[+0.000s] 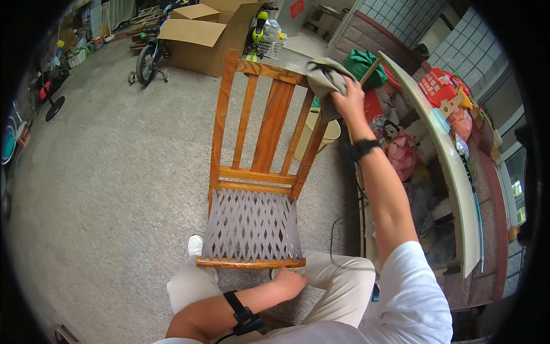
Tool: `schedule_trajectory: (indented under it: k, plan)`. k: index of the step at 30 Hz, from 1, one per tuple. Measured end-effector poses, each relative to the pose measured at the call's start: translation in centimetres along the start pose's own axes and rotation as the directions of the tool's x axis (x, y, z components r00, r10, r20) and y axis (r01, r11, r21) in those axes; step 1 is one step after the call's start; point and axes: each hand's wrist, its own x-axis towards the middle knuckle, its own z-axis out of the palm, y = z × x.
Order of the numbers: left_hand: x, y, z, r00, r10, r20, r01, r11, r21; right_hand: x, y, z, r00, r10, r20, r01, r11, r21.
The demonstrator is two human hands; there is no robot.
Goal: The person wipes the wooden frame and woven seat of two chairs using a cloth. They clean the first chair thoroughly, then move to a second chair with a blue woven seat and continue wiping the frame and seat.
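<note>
A wooden chair (275, 126) with a slatted back stands in front of me, its seat woven from grey straps (252, 226). My right hand (350, 98) is stretched out to the top right corner of the backrest. It is closed on a bunched grey-green cloth (325, 77), which lies over that corner and drapes down the right post. Low at the seat's front, my left hand (290, 284) is closed against the wooden front rail (250, 262), near its right end. Its fingertips are partly hidden there.
Behind the chair stand an open cardboard box (195, 49) and a small bicycle (147, 62). A cream bucket (325, 133) is just right of the backrest. Along the right runs a pale-edged shelf (458, 189) crowded with bags. Concrete floor (114, 172) stretches left.
</note>
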Motion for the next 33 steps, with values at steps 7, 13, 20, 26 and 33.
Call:
schedule_trajectory:
  k: [7,13,20,26,33]
  plan:
    - [0.4,0.1,1.3,0.997,-0.015,-0.078,0.012,0.999,-0.035,-0.8,-15.1,12.1,0.998,-0.067,0.002,0.066,0.97,-0.235]
    - [0.4,-1.0,1.7,0.998,-0.036,-0.047,0.033,0.998,-0.048,1.2,-19.0,13.7,0.935,-0.354,-0.01,0.339,0.902,-0.267]
    - [0.6,-1.2,1.2,0.997,-0.019,-0.07,0.016,0.999,-0.047,2.2,-8.2,8.0,0.913,-0.362,0.19,0.401,0.885,-0.239]
    - [-1.4,-1.3,0.1,0.991,-0.022,-0.135,0.013,0.998,-0.061,1.2,-4.5,3.1,0.938,-0.301,0.173,0.346,0.845,-0.407]
    - [-3.3,-2.2,1.0,0.987,-0.053,-0.152,0.046,0.998,-0.046,1.2,-12.7,8.2,0.979,0.046,0.197,0.05,0.889,-0.455]
